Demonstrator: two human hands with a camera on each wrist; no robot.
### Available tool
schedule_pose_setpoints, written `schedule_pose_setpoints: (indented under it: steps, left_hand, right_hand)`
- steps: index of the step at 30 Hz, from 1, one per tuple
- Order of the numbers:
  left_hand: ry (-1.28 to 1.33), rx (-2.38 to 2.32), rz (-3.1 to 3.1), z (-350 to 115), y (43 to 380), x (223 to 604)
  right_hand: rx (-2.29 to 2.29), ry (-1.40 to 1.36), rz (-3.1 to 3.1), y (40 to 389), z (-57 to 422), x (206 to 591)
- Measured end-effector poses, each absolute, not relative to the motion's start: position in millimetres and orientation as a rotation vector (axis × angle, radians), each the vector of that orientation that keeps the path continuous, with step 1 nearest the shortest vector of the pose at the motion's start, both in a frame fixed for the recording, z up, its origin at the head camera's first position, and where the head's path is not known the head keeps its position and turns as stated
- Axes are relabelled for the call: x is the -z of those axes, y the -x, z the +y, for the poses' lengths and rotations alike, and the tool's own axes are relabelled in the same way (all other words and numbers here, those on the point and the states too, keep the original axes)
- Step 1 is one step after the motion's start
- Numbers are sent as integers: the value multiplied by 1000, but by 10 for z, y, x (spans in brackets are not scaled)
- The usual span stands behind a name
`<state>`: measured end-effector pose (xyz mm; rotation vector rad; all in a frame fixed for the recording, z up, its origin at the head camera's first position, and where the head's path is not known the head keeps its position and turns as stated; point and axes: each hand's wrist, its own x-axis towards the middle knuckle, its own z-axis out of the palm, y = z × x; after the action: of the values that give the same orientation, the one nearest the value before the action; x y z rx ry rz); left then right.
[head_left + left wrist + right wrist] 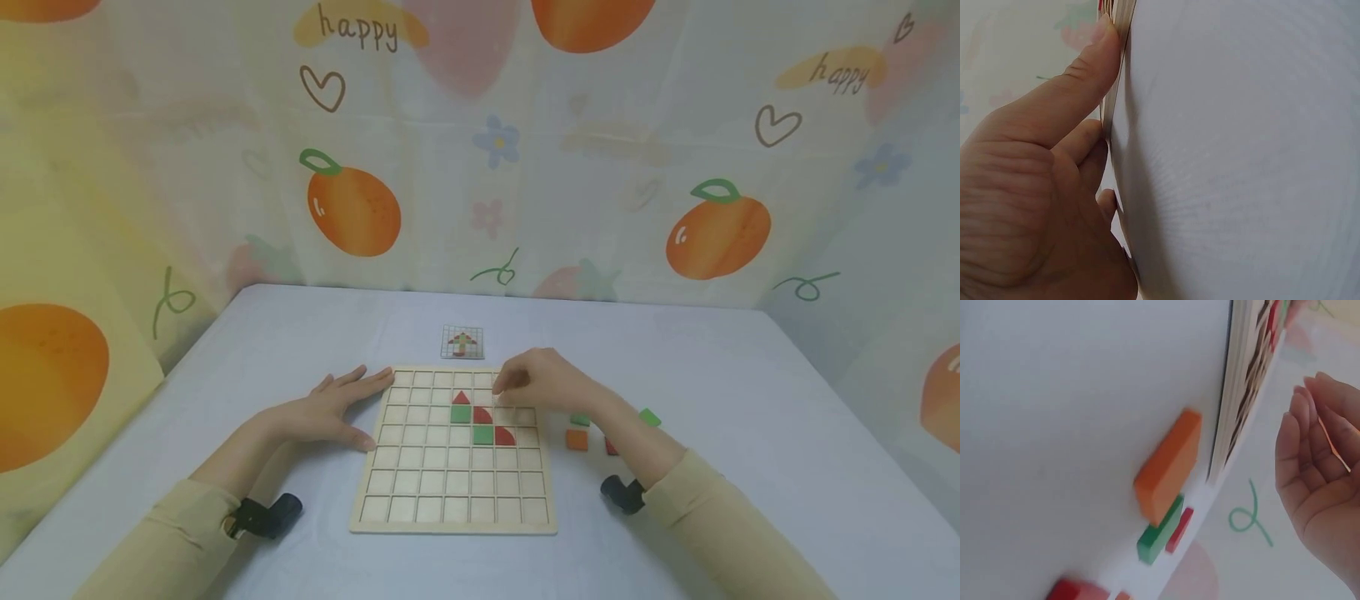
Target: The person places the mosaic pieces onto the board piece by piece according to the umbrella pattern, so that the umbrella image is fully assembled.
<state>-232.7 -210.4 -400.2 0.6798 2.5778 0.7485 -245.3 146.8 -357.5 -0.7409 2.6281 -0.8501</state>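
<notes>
Gridded board [456,483], left edge touched by spread left hand [322,414]; over its far right, right hand [550,382], fingertips together, hold unclear. Loose tiles [577,440] right of it, likely light, stiff, are best edge-pinched.

A: Illumination?
B: Diffuse; left wrist view dim; left hand [1041,187] shaded; soft shadow crosses the table [1241,156];
A: Focus?
B: Right wrist view hazy; red block [1077,591] at lower edge blurred.

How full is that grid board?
Partly: the wooden grid board holds a red triangle, two green squares and two red quarter-circles; most visible cells are bare.
</notes>
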Motion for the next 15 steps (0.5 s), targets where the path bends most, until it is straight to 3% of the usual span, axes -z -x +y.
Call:
schedule_pose_setpoints:
  steps: [15]
  left_hand:
    - [-677, -744, 2578, -2083, 2312, 3974]
  right_hand:
    - [863, 592, 2694, 2548, 1870, 3558]
